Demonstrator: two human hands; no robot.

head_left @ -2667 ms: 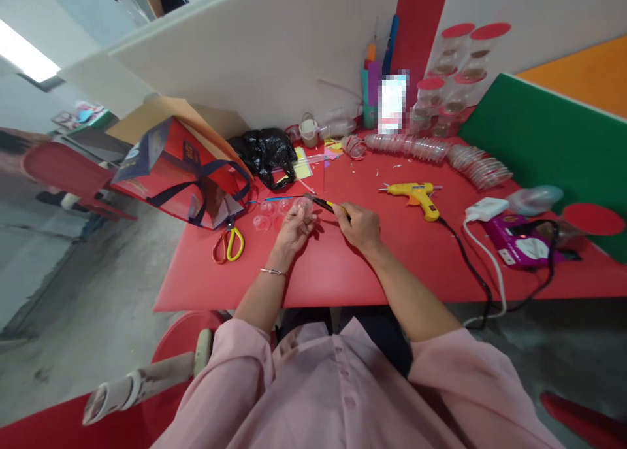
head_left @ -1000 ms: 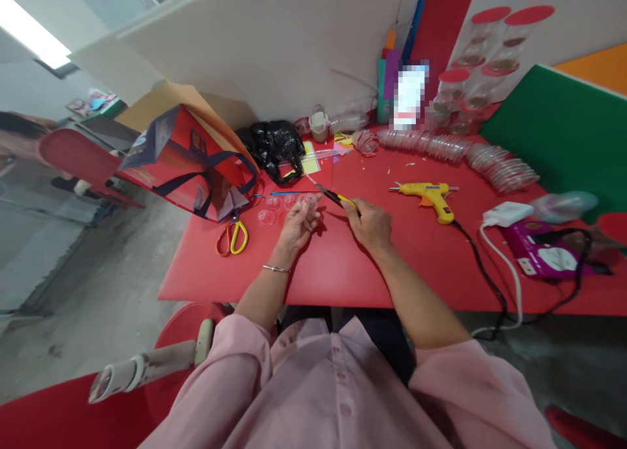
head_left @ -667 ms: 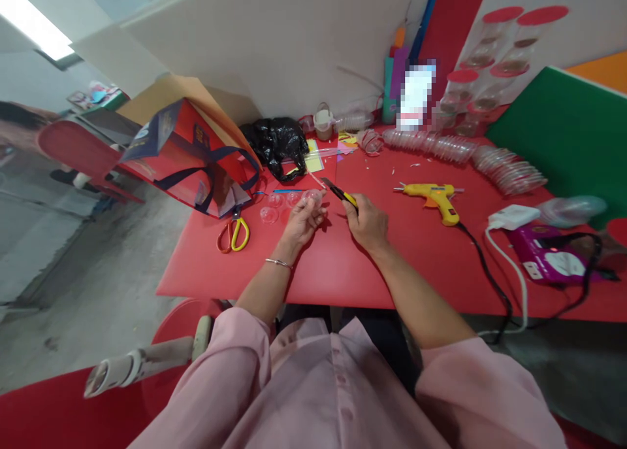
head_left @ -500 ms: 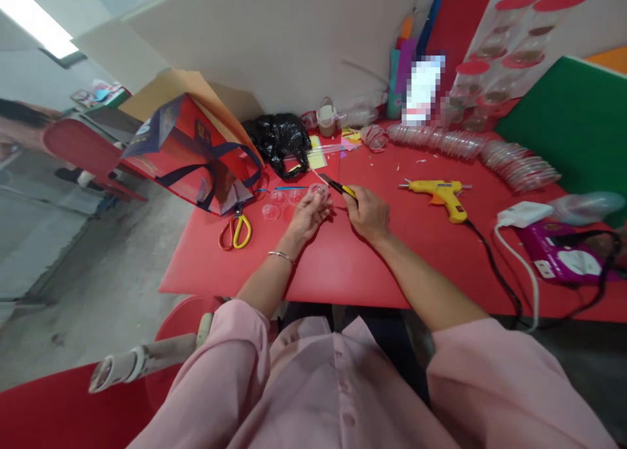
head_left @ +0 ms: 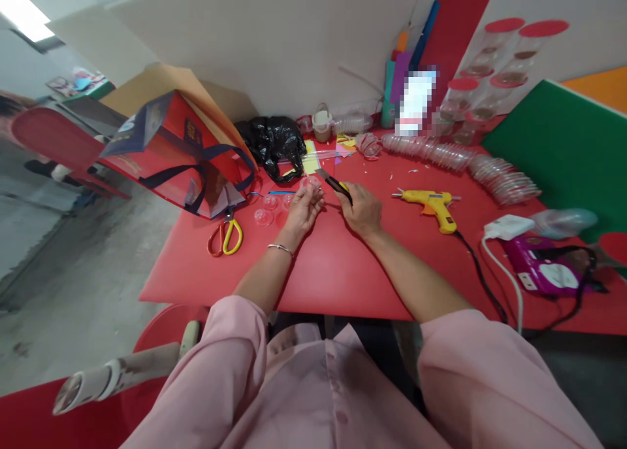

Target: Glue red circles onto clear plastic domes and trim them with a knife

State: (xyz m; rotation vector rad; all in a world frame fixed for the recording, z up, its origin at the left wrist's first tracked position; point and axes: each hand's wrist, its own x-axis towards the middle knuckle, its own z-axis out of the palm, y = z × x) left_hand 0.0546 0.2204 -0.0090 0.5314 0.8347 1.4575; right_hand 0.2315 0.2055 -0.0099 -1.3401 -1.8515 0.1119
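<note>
My left hand (head_left: 305, 212) is closed on a small clear plastic lid (head_left: 309, 183), holding it up over the red table (head_left: 318, 272). Wrapped in my right hand (head_left: 363, 210) is a yellow and black utility knife (head_left: 337, 186), its blade pointing up and left toward the lid. The blade tip is close to the lid's rim; I cannot tell whether they touch. Several similar clear lids (head_left: 264, 217) lie on the table left of my left hand. Scissors (head_left: 226, 237) with one red and one yellow handle rest farther left.
A yellow glue gun (head_left: 434, 204) with a black cord lies at right, near a white adapter (head_left: 509, 227) and a purple box (head_left: 541, 266). Stacked clear cups (head_left: 504, 178) line the back. A red gift bag (head_left: 171, 155) and a black plastic bag (head_left: 274, 145) stand at left.
The camera view has shifted slightly. My hands have risen a little from the table, with the lid and utility knife still held. A thin pale strip near the blade tip no longer shows.
</note>
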